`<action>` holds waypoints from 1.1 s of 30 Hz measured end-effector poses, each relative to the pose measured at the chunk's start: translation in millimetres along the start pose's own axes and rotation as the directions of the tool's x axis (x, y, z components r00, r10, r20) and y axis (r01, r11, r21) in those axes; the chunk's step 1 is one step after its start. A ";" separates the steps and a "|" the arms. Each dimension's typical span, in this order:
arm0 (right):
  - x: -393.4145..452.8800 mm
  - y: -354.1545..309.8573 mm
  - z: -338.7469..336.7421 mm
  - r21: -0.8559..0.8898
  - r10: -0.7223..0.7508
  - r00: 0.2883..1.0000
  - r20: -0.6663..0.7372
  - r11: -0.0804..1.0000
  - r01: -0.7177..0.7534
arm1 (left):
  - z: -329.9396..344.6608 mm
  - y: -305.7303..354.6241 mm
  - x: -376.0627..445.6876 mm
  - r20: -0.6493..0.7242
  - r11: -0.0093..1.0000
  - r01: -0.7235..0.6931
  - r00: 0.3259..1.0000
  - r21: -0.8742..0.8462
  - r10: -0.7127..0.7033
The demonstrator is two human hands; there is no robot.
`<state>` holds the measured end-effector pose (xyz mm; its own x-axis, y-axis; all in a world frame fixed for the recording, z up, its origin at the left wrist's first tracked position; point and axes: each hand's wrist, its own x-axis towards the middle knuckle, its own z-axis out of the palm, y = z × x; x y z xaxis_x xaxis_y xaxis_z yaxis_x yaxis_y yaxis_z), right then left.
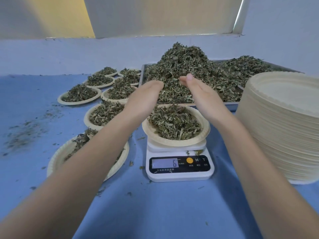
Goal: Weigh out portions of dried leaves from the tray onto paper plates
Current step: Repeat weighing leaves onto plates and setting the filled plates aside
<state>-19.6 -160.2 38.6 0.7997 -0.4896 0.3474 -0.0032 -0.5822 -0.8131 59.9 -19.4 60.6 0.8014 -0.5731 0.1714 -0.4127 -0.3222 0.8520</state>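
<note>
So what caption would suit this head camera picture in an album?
Both hands, left hand and right hand, reach into the tray of dried leaves above a filled plate on the scale.

A small herb-portioning workroom. Indicators: a blue-covered bench (155, 213) against a plain wall, a metal tray (231, 104) heaped with dried leaves at upper centre, a digital scale (179, 167), filled plates (79, 96) at left, stacked plates (283, 128) at right.
</note>
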 end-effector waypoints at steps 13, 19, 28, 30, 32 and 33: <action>-15.8 19.1 2.0 0.068 0.143 0.990 0.006 0.987 -0.143 | 20.0 -24.9 -15.3 -0.205 0.974 0.007 0.977 -0.228 -0.055; -13.5 19.0 3.1 0.068 0.189 0.980 -0.061 0.980 -0.185 | 16.5 -36.3 -25.8 -0.244 0.960 -0.055 0.970 -0.276 -0.014; 28.8 -4.0 -9.9 -0.135 0.298 0.932 -0.207 0.935 -0.329 | 8.9 -44.6 -25.9 -0.207 0.907 0.061 0.965 -0.416 -0.160; 62.9 -7.3 -2.6 -0.376 0.310 0.934 -0.178 0.856 -0.355 | 8.9 -45.7 -23.9 -0.200 0.896 0.069 0.965 -0.438 -0.172; 92.0 -0.4 11.0 -0.607 0.383 0.921 -0.073 0.716 -0.345 | 9.1 -47.5 -22.3 -0.203 0.886 0.071 0.962 -0.458 -0.182; 102.6 8.4 17.1 -0.693 0.440 0.898 -0.013 0.644 -0.325 | 9.0 -48.7 -21.7 -0.205 0.881 0.074 0.960 -0.467 -0.189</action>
<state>72.7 -204.2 59.5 0.7091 -0.7040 -0.0400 -0.6781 -0.6652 -0.3127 58.8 2.0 10.9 0.9364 -0.3349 0.1048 -0.1020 0.0260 0.9944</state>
